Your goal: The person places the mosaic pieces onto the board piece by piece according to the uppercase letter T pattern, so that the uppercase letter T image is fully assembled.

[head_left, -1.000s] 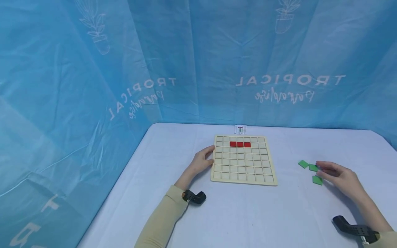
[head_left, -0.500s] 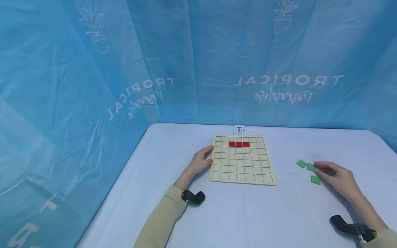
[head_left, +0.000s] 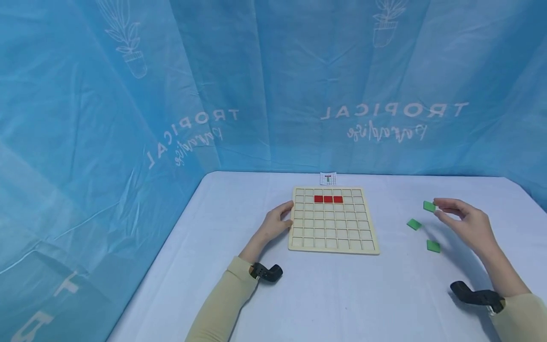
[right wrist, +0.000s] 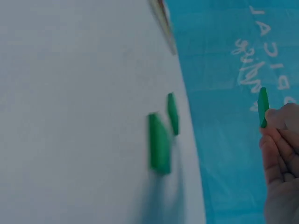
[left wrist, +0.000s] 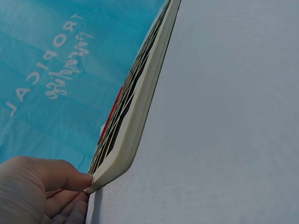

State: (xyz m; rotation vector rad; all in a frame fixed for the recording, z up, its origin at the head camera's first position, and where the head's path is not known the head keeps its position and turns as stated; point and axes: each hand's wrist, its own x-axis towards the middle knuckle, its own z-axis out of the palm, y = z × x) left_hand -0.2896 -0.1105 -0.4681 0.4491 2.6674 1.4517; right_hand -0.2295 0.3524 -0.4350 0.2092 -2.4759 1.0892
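A pale wooden grid board point(head_left: 333, 221) lies on the table, with three red tiles point(head_left: 328, 199) side by side in its second row from the far edge. At the board's left edge, my left hand point(head_left: 274, 224) pinches the rim between thumb and fingers, seen closer in the left wrist view, where the hand point(left wrist: 42, 189) meets the board's side point(left wrist: 128, 140). My right hand point(head_left: 467, 223) holds a green square tile point(head_left: 429, 206) by its edge, raised above the table. Two other green tiles lie below it, one nearer the board point(head_left: 413, 224) and one closer to me point(head_left: 433, 246).
A small printed card point(head_left: 328, 178) with a red and green T pattern on a grid lies behind the board. Blue printed cloth point(head_left: 299, 95) hangs behind and to the left of the white table point(head_left: 333, 294).
My right hand has lifted one green tile off the table, up and away from the other two. The left hand stays at the board's edge. The head view has shifted slightly.
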